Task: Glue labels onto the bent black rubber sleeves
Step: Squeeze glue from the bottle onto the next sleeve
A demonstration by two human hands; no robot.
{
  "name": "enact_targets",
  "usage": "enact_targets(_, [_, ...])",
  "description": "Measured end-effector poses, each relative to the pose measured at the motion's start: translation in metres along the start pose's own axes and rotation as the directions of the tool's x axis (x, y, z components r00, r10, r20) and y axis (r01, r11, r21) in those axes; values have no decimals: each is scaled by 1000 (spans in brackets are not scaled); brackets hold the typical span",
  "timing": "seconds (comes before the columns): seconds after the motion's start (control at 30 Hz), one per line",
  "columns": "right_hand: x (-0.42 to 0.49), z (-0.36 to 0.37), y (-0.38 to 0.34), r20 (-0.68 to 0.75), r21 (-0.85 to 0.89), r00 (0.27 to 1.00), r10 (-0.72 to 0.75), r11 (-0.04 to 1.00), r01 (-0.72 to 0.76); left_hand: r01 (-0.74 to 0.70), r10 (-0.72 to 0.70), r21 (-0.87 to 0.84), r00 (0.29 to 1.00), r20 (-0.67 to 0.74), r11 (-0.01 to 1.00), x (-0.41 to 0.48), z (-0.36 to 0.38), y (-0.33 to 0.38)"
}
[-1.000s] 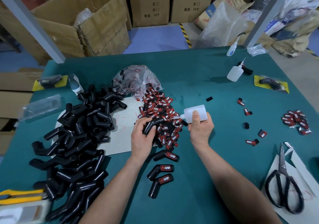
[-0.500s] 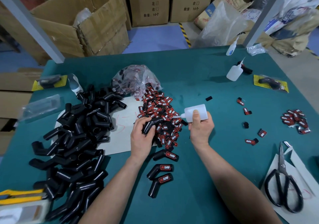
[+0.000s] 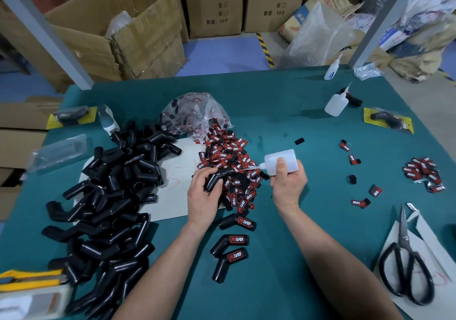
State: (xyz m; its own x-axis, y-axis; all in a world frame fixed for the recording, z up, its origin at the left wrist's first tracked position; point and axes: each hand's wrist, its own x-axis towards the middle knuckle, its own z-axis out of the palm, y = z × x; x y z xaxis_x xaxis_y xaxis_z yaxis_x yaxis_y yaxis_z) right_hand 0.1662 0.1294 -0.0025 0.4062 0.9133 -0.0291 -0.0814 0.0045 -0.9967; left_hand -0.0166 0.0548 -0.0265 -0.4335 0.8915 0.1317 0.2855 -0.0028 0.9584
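A bent black sleeve is being gripped in the left hand, whose fingers are curled round its lower leg, over the near edge of the label pile at the middle of the counter. A white glue bottle is being held in the right hand, with the thumb pressed on its side and the other fingers wrapped behind it. The nozzle is being pointed left at the sleeve's upper leg; whether they touch cannot be told. Three labelled sleeves are lying just nearer than the hands. The unlabelled sleeves are lying heaped at the left, and scissors at the near right.
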Motion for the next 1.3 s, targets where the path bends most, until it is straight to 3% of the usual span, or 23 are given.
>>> enact_targets(1.3, [-2,1,1,36,23,999,-37,999,36,73,-73,-25,997,-22,997,-3,0,7])
